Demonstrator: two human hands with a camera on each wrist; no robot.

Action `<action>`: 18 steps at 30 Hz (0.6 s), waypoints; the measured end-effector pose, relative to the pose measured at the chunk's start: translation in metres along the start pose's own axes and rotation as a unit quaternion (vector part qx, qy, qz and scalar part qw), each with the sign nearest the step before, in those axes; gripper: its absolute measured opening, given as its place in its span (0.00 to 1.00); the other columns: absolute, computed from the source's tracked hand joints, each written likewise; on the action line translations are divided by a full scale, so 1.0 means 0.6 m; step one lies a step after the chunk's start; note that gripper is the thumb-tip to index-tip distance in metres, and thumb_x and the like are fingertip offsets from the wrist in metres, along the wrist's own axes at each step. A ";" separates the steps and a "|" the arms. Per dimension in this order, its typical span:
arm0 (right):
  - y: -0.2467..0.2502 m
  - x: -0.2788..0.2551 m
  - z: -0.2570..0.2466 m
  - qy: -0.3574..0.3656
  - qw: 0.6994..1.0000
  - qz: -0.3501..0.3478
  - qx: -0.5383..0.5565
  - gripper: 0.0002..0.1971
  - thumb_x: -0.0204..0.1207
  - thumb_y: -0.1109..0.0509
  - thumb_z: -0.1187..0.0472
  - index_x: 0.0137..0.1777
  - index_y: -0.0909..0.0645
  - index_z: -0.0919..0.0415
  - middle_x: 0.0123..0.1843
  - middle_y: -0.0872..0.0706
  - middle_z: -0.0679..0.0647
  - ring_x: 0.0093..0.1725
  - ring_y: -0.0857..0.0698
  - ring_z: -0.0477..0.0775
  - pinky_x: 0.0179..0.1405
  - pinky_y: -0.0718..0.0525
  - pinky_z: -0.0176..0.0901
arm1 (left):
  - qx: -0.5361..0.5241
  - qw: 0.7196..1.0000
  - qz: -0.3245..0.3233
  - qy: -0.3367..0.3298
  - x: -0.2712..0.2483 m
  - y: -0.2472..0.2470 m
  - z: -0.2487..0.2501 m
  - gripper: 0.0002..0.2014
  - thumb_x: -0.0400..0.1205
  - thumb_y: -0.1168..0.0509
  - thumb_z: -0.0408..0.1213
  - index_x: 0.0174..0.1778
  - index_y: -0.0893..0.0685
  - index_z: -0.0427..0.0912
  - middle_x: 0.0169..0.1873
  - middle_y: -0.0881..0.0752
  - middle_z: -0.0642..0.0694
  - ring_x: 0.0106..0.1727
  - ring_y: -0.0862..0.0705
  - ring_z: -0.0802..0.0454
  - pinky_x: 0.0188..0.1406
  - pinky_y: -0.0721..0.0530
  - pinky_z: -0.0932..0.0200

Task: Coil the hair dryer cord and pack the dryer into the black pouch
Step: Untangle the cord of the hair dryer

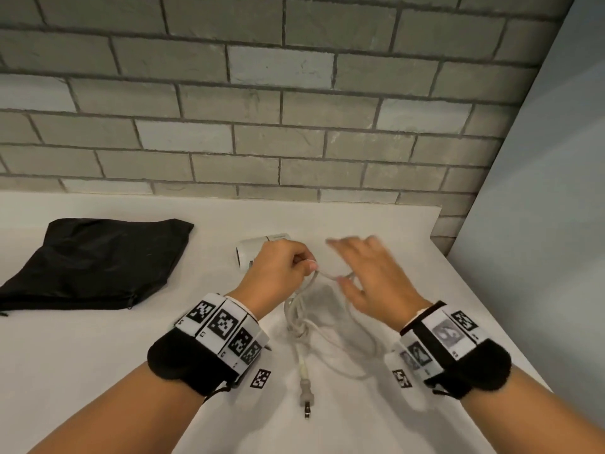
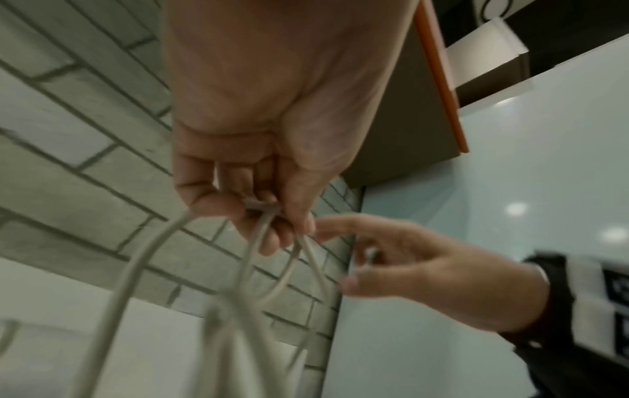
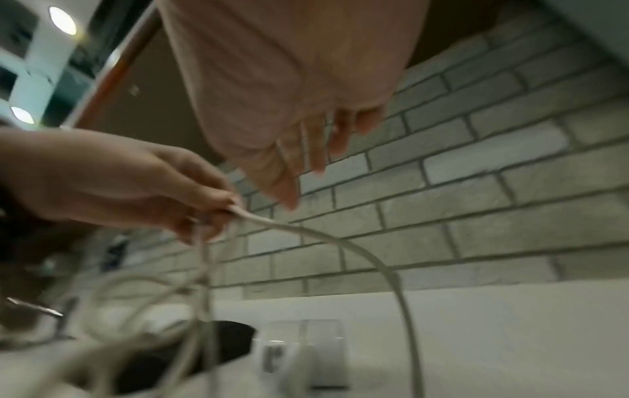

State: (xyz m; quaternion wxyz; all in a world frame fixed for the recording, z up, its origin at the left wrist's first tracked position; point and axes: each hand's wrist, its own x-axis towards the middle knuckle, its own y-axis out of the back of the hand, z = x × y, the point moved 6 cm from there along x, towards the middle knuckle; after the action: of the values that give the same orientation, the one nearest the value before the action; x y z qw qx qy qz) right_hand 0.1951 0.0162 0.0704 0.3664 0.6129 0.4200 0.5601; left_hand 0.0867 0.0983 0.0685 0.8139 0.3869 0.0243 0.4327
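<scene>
My left hand (image 1: 288, 260) pinches several loops of the white cord (image 1: 301, 309) and holds them above the white table (image 1: 98, 355). The loops hang down and the plug (image 1: 306, 393) lies on the table near me. In the left wrist view the left hand (image 2: 269, 210) has its fingers curled round the cord (image 2: 251, 255). My right hand (image 1: 363, 273) hovers just right of the loops, blurred, fingers spread, holding nothing. The white hair dryer (image 1: 258, 247) lies behind my left hand, mostly hidden. The black pouch (image 1: 95, 263) lies flat at the left.
A grey brick wall (image 1: 262, 109) runs along the back of the table. A pale panel (image 1: 540, 224) closes the right side. The table's right edge (image 1: 484, 309) runs diagonally beside my right wrist.
</scene>
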 end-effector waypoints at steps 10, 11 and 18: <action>0.043 0.003 0.056 -0.064 0.955 0.126 0.262 0.09 0.80 0.40 0.63 0.39 0.22 0.58 0.29 0.17 0.54 0.26 0.25 0.49 0.30 0.26 0.38 | -0.048 0.992 0.038 0.112 0.000 0.027 -0.056 0.12 0.84 0.45 0.39 0.40 0.24 0.36 0.40 0.21 0.42 0.45 0.22 0.42 0.43 0.29 0.57; 0.061 -0.001 0.075 -0.087 0.933 0.176 0.301 0.10 0.81 0.41 0.63 0.38 0.23 0.55 0.28 0.17 0.51 0.23 0.28 0.45 0.25 0.29 0.34 | -0.070 0.989 0.033 0.126 0.001 0.026 -0.066 0.13 0.84 0.44 0.39 0.41 0.22 0.33 0.43 0.19 0.39 0.49 0.20 0.38 0.46 0.28 0.53; 0.076 -0.037 0.198 -0.326 0.732 0.351 0.485 0.14 0.83 0.47 0.63 0.35 0.28 0.55 0.20 0.19 0.49 0.12 0.33 0.41 0.12 0.36 0.32 | -0.156 0.965 0.046 0.206 -0.008 0.018 -0.109 0.13 0.82 0.44 0.37 0.31 0.24 0.38 0.30 0.23 0.44 0.41 0.25 0.44 0.44 0.28 0.52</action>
State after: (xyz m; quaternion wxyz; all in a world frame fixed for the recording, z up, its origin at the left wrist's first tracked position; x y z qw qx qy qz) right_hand 0.3178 -0.0190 0.0916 -0.0889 0.9560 0.2445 0.1352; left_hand 0.0518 0.1383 0.0284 0.8207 0.1580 0.1056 0.5389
